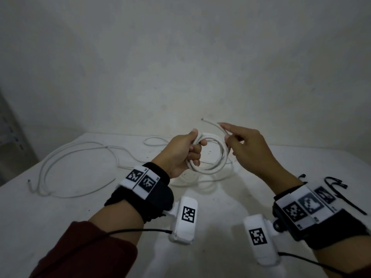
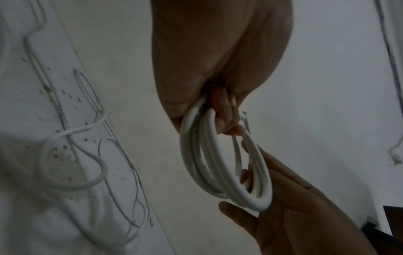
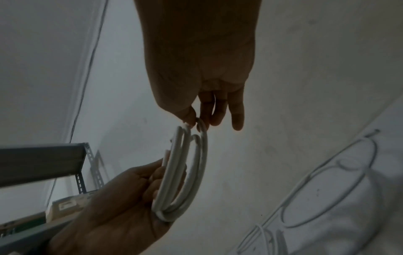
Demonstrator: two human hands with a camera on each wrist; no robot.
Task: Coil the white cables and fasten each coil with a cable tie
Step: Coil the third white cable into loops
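Observation:
A white cable coil (image 1: 213, 155) of several loops hangs in the air above the table. My left hand (image 1: 185, 151) grips its left side with fingers curled round the loops (image 2: 196, 138). My right hand (image 1: 244, 145) pinches the coil's right side between thumb and fingers, index finger stretched out. The cable's free end (image 1: 210, 122) sticks up and left past that finger. In the right wrist view the coil (image 3: 185, 172) spans from my right fingertips (image 3: 196, 120) down to the left palm. Black cable ties (image 1: 339, 189) lie on the table at the right.
Several loose white cables (image 1: 66, 157) sprawl over the white table (image 1: 50, 217), left and behind the hands, with another loop (image 1: 154, 141) at the back. A plain wall rises behind. A grey metal shelf (image 3: 43, 160) stands at the left.

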